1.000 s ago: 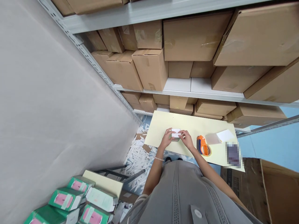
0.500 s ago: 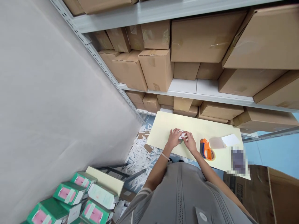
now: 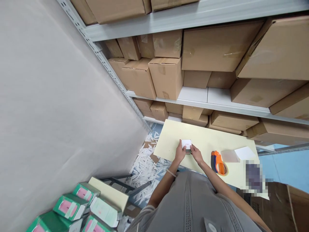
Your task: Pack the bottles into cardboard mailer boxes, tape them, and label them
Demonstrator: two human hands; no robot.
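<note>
A small white-topped box [image 3: 186,143] with reddish print on its lid is held between both hands over the pale yellow tabletop [image 3: 169,135]. My left hand [image 3: 180,152] grips its left side, thumb along the near edge. On the opposite side, my right hand [image 3: 196,153] closes on the box with its fingertips. To the right of the hands lies an orange and blue tape dispenser [image 3: 218,163] with a roll of tape in it.
Cardboard boxes [image 3: 166,77] fill the metal shelving [image 3: 222,108] behind the table. White paper strips [image 3: 143,164] litter the floor at left. Green and pink boxes [image 3: 70,206] are stacked at lower left. A white sheet [image 3: 245,153] and a blurred dark item [image 3: 254,176] lie on the table's right part.
Earlier the hands covered most of the box, fingers together on top. Now they have moved to its two sides, and the printed white top shows. The view has shifted slightly.
</note>
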